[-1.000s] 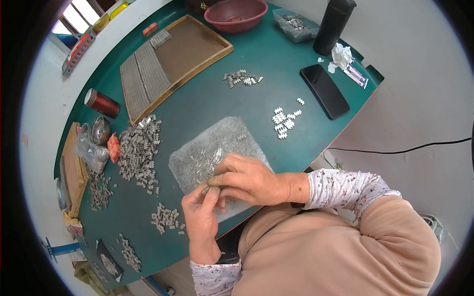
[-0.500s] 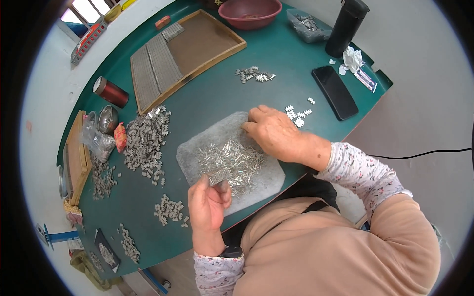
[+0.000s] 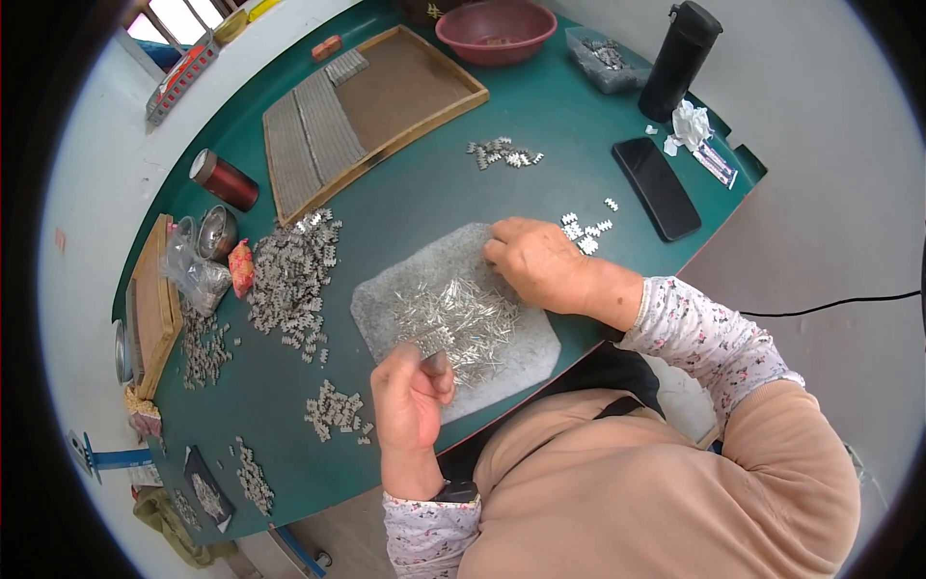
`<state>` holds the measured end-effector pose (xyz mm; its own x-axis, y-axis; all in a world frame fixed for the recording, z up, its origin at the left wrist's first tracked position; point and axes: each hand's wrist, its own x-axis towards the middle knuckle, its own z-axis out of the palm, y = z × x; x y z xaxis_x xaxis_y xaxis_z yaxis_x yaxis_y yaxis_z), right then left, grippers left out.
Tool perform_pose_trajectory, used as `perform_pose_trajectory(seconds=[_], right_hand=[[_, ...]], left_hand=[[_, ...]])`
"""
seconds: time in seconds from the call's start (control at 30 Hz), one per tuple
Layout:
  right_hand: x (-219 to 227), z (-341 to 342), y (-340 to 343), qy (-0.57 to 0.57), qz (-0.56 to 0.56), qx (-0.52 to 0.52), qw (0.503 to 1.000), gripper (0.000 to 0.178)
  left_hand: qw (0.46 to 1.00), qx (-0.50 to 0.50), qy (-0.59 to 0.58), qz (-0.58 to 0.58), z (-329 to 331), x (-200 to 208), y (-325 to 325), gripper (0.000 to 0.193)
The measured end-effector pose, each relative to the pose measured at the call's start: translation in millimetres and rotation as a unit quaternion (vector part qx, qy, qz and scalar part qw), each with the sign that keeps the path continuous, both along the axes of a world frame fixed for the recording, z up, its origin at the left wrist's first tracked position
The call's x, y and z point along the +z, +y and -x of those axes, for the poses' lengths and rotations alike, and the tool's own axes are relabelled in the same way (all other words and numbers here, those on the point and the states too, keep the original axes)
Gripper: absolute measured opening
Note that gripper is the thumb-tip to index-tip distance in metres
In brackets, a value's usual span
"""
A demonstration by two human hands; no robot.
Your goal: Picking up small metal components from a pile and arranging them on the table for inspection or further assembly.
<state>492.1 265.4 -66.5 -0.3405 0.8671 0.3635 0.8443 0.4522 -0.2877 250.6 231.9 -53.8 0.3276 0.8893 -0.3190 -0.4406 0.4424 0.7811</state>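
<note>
A grey felt-like mat [image 3: 395, 261] lies in front of me on the green table. Heaped on it are many thin silvery metal pins [image 3: 473, 318]. My left hand [image 3: 413, 396] is closed at the mat's near left edge, thumb and fingers pinching a small toothed metal piece [image 3: 434, 340] that juts over the pins. At the mat's far right edge rests my right hand [image 3: 545, 265], its fingers curled downward and pressed together. Whatever is in those right fingertips is hidden from view. Small white-silver toothed pieces [image 3: 586, 234] lie just beyond the right hand.
Left of the mat spreads a large pile of toothed metal pieces [image 3: 294, 270], with a smaller pile [image 3: 335, 410] nearer me. A wooden-framed tray [image 3: 415, 77] partly filled with grey rows stands far off. A phone [image 3: 656, 188] and black flask [image 3: 678, 63] are at right.
The toothed piece in my left hand has tilted and shows less of its face. My right hand stays at the mat's far edge. The whole view has shifted slightly.
</note>
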Motion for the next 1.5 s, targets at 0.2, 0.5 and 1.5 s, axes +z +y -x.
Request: perform_pose_trajectory(seconds=[0.2, 0.5, 1.5], right_hand=[[-1.4, 4.1, -7.1, 0.027, 0.032, -0.019, 0.999, 0.011], [11.3, 2.3, -9.1, 0.043, 0.052, -0.046, 0.997, 0.013], [34.5, 38.3, 12.1, 0.380, 0.100, -0.006, 0.920, 0.017]], left_hand=[[0.996, 0.002, 0.026, -0.081, -6.5, 3.2, 13.8, 0.003], [0.983, -0.031, 0.074, -0.168, -38.9, 20.2, 54.4, 0.006], [0.980, -0.015, 0.074, -0.187, -33.2, -2.9, 70.2, 0.011]])
